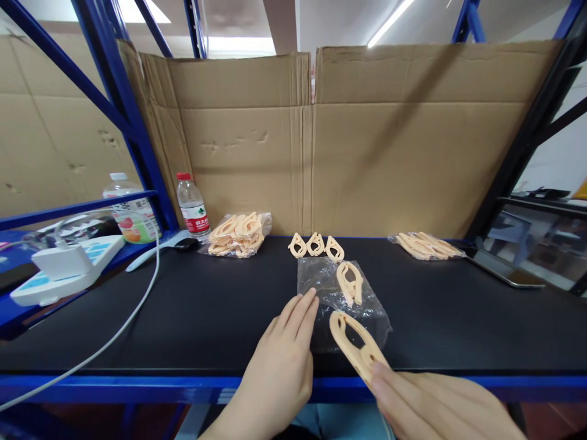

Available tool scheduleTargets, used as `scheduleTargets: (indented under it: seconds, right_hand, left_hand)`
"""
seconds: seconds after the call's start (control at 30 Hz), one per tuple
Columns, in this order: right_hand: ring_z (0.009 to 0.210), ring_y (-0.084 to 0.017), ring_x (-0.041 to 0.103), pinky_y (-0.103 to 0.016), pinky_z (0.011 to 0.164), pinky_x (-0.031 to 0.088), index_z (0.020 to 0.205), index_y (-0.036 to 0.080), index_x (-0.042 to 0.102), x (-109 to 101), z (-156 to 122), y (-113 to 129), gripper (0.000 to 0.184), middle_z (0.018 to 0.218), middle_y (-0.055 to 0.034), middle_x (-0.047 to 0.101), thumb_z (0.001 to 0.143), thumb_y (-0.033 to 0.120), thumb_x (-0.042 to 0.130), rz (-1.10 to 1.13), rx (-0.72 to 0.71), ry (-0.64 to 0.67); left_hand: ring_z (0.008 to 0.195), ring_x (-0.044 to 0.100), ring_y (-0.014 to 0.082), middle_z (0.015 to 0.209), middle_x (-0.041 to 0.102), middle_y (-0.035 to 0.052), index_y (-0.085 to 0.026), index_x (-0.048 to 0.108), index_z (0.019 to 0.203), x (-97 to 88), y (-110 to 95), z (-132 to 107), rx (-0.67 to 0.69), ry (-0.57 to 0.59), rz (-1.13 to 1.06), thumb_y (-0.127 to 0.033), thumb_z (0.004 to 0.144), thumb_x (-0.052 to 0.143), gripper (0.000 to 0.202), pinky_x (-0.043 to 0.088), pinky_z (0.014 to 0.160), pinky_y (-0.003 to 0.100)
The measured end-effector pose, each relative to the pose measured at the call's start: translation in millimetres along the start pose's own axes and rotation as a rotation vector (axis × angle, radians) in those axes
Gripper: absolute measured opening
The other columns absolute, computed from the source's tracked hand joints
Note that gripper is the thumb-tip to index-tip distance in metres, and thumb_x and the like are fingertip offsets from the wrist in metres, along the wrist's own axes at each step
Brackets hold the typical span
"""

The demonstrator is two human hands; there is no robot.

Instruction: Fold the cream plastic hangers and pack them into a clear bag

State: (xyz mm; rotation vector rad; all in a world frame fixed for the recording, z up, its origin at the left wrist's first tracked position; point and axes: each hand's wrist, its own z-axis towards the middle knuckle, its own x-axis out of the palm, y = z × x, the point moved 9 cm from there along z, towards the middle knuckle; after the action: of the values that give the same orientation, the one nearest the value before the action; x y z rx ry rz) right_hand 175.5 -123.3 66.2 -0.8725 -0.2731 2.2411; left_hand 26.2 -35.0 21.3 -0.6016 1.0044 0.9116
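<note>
My right hand (431, 397) grips a beige folding hanger (360, 345) by its near end, tilted above the front of the table. Flat before me lies a clear plastic bag (321, 278), with another folded hanger (351, 282) on or inside it; I cannot tell which. My left hand (287, 354) is at the bag's left edge, its fingers stretched out and close together, holding nothing visible. Behind the bag, three small beige hanger pieces (315, 244) stand in a row.
A bag of several hangers (238, 235) sits at the back left beside a red-capped water bottle (192, 208). Another bagged bundle (426, 245) lies at the back right near a tablet-like slab (509, 269). A white cable (137, 305) crosses the left side. Cardboard (413, 140) walls the back.
</note>
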Motion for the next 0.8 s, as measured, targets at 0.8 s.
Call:
scheduleTargets:
  seconds: [0.8]
  right_hand:
    - [0.127, -0.031, 0.049, -0.041, 0.102, 0.048, 0.132, 0.0, 0.051, 150.5, 31.0, -14.0, 0.044, 0.138, -0.0244, 0.05, 0.09, 0.013, 0.049, 0.11, 0.106, 0.632]
  left_hand:
    - [0.138, 0.035, 0.0287, 0.153, 0.032, 0.0124, -0.006, 0.027, 0.147, 1.0, -2.6, -0.5, 0.02, -0.027, 0.064, -0.003, 0.075, 0.038, 0.074, 0.045, 0.105, 0.043]
